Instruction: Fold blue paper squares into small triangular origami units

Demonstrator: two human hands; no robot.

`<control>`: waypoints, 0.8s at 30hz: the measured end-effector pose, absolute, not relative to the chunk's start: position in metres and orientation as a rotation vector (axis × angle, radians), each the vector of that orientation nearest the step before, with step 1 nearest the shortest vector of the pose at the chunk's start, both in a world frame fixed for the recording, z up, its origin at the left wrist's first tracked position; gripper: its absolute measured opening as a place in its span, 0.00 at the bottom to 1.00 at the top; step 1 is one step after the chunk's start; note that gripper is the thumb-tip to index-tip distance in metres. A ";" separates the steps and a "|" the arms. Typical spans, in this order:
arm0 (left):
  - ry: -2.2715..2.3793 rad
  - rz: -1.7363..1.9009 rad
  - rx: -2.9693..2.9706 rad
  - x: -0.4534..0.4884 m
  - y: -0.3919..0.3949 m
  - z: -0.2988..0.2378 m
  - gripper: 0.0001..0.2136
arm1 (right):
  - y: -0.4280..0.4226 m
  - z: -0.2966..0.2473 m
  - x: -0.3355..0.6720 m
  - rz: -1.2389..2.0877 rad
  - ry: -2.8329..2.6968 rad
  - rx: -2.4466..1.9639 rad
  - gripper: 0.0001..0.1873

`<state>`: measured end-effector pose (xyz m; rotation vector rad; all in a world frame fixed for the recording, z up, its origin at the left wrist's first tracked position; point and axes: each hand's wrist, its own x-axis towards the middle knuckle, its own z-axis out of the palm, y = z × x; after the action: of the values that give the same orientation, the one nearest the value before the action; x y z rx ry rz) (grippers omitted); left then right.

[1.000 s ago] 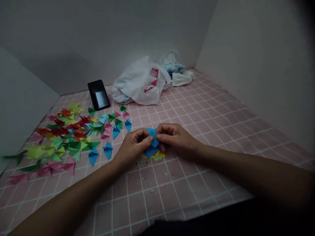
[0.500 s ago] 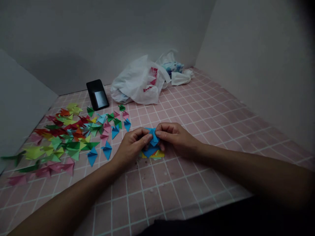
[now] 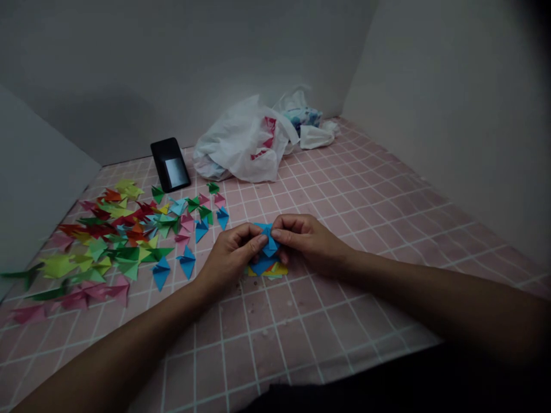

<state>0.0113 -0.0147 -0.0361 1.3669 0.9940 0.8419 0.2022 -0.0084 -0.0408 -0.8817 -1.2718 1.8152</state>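
A small piece of folded blue origami paper [image 3: 270,245] is pinched between my two hands near the middle of the view. My left hand [image 3: 235,249] grips its left side between thumb and fingers. On its right side, the thumb and index finger of my right hand [image 3: 307,242] press the paper. Beneath it, just under my fingers, a stack of coloured paper sheets [image 3: 280,269] lies on the table, with blue, yellow and pale green edges showing. Several finished blue paper cranes [image 3: 186,264] rest to the left of my left hand.
Many folded cranes in green, red, yellow and pink [image 3: 129,226] spread over the left of the pink checked tablecloth [image 3: 275,355]. A black phone [image 3: 166,158] leans at the back wall. White plastic bags [image 3: 241,140] and a blue-and-white pack [image 3: 306,117] sit behind.
Almost nothing differs. Both hands keep their pinch on the blue paper in the same place, and the view has shifted very slightly.
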 end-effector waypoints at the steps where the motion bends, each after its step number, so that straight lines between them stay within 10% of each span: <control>1: 0.993 0.841 1.372 0.011 -0.015 -0.036 0.12 | -0.008 -0.041 0.202 1.814 -1.275 -0.883 0.17; 24: 1.006 0.799 1.445 0.011 -0.013 -0.035 0.12 | -0.008 -0.037 0.201 1.679 -1.403 -1.027 0.11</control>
<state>0.0112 -0.0134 -0.0353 1.4450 1.0063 0.7992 0.2011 -0.0080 -0.0366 -1.0268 -1.4029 1.6793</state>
